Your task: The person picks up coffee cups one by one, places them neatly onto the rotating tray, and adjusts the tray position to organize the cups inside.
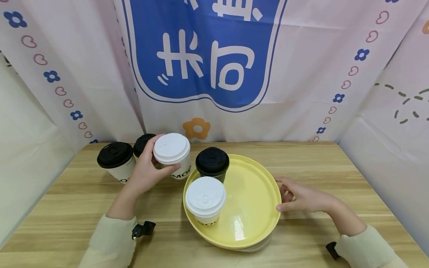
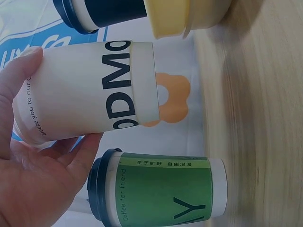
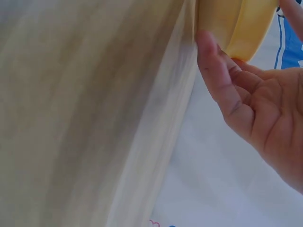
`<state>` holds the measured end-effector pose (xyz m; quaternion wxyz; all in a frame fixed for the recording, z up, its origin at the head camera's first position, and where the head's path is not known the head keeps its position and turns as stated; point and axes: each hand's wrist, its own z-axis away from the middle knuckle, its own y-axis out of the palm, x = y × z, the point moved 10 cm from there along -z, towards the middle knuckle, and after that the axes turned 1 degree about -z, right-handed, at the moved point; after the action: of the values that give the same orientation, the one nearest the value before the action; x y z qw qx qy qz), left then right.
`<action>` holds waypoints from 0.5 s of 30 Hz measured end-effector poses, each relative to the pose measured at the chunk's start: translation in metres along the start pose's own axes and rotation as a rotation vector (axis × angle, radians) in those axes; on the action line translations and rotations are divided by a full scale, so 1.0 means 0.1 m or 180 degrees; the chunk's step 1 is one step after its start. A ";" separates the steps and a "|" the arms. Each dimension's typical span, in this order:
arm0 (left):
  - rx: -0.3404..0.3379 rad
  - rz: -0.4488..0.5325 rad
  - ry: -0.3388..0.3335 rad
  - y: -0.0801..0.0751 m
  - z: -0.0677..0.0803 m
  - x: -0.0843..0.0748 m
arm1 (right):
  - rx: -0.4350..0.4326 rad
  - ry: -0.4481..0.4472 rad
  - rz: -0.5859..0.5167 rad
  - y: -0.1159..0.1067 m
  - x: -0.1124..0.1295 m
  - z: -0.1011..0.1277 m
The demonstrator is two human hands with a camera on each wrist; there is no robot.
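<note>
My left hand [image 1: 149,173] grips a white paper cup [image 1: 181,169] with a white lid, thumb on the near side. In the left wrist view this cup [image 2: 80,90] has dark lettering, and its base is off the wooden table. Right of it stands a round yellow tray [image 1: 249,197] with a raised rim. On the tray's left side are a black-lidded dark cup [image 1: 212,163] and a white-lidded cup [image 1: 206,199]. My right hand [image 1: 305,195] holds the tray's right edge; in the right wrist view bent fingers [image 3: 220,80] reach against its side.
Two black-lidded cups stand at the back left: a white one [image 1: 117,162] and another [image 1: 142,143] partly hidden by my left hand. In the left wrist view a green cup [image 2: 163,189] stands close to the held one. A printed curtain [image 1: 301,93] hangs behind the table [image 1: 161,238].
</note>
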<state>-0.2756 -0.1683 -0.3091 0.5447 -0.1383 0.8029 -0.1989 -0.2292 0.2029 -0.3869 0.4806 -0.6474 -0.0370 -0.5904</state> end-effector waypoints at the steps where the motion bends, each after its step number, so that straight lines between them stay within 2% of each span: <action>1: 0.0004 0.0004 -0.0004 0.00 0.00 0.00 | 0.0000 0.0040 0.0019 -0.01 -0.01 0.00; 7: 0.0016 0.0034 -0.0003 0.00 0.00 0.01 | -0.0075 0.0095 0.0094 -0.19 -0.05 -0.04; 11: 0.0039 0.0026 -0.0027 0.00 0.00 0.02 | -0.0144 0.0017 0.0130 -0.31 -0.05 -0.15; 15: 0.0060 0.0024 -0.0063 0.01 0.01 0.02 | -0.0150 0.0079 0.0103 -0.37 -0.11 -0.30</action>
<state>-0.2757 -0.1688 -0.3116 0.5546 -0.1321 0.7961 -0.2030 -0.2767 0.2084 -0.3793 0.4751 -0.6517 -0.0067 -0.5912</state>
